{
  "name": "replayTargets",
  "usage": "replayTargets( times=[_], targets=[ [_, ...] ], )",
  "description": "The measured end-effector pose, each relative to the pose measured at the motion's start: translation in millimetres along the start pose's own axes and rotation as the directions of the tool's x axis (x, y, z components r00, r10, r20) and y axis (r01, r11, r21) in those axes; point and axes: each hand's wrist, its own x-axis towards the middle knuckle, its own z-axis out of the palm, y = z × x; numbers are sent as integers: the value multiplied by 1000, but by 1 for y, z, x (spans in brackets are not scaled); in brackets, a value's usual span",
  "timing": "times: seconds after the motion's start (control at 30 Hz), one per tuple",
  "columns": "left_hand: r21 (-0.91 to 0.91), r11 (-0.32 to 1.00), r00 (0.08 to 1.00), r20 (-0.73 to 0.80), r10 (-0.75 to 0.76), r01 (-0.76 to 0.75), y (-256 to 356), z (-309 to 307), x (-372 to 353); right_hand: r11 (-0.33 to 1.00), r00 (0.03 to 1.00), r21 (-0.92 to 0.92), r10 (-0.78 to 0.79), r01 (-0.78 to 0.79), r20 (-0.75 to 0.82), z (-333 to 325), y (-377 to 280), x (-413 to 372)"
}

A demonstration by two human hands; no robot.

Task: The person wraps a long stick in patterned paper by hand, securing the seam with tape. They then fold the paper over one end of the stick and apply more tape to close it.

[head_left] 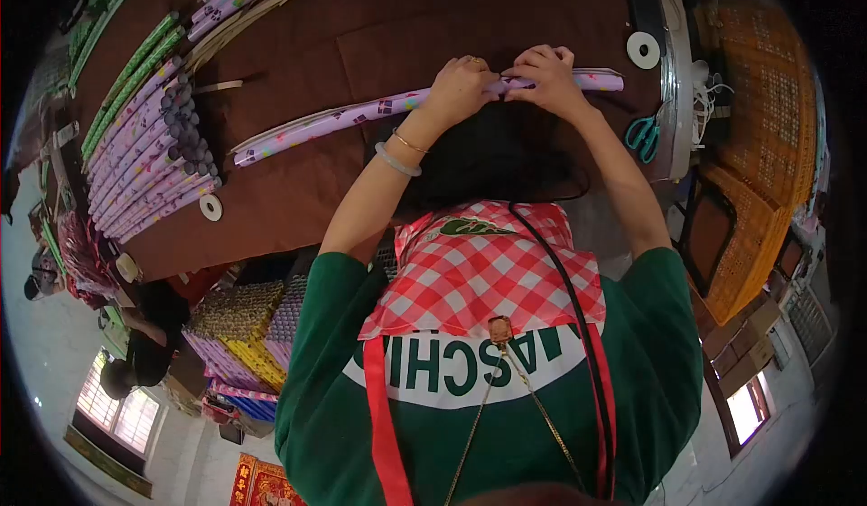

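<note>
A long, thin roll of purple patterned paper point(348, 120) lies across the brown table cover, slanting up to the right. My left hand point(462, 86) is closed on it right of its middle, fingers bent over the paper. Close beside it, my right hand point(545, 80) grips the same roll with thumb and fingers pinched on its edge. Between the two hands the paper looks creased or folded. The roll's right end point(601, 82) sticks out past my right hand. My fingertips partly hide where they touch the paper.
White tape rolls point(643, 50) point(210, 207) and teal scissors point(642, 138) lie on the brown-covered table point(406, 18). Stacked purple tubes point(149, 158) and green rolls point(126, 91) fill its left side. An orange wooden chair point(759, 145) stands right; another person point(149, 343) is at lower left.
</note>
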Motion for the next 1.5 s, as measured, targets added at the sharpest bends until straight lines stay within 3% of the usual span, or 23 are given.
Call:
replayTargets(
  times=[0.27,0.63,0.83,0.9,1.2,1.5],
  targets=[
    [189,980,997,55,52,-61,6,-1,0,996,990,-75,-64,55,-124,7,2,-6],
    [148,986,997,-13,80,-77,4,-1,-1,991,964,-113,-104,78,-244,13,2,-12],
    [147,986,997,7,78,-78,5,-4,-1,986,948,-166,-48,-6,-316,17,-6,-21],
    [150,985,997,14,80,-81,5,-4,-1,988,910,-81,90,-134,-404,20,-8,-22],
    [180,975,990,-30,138,-131,7,-2,0,991,968,-109,51,-79,-245,10,-4,-18],
    [175,975,988,-39,147,-138,5,2,-1,977,931,-169,64,-132,-360,22,-4,-24]
  ],
)
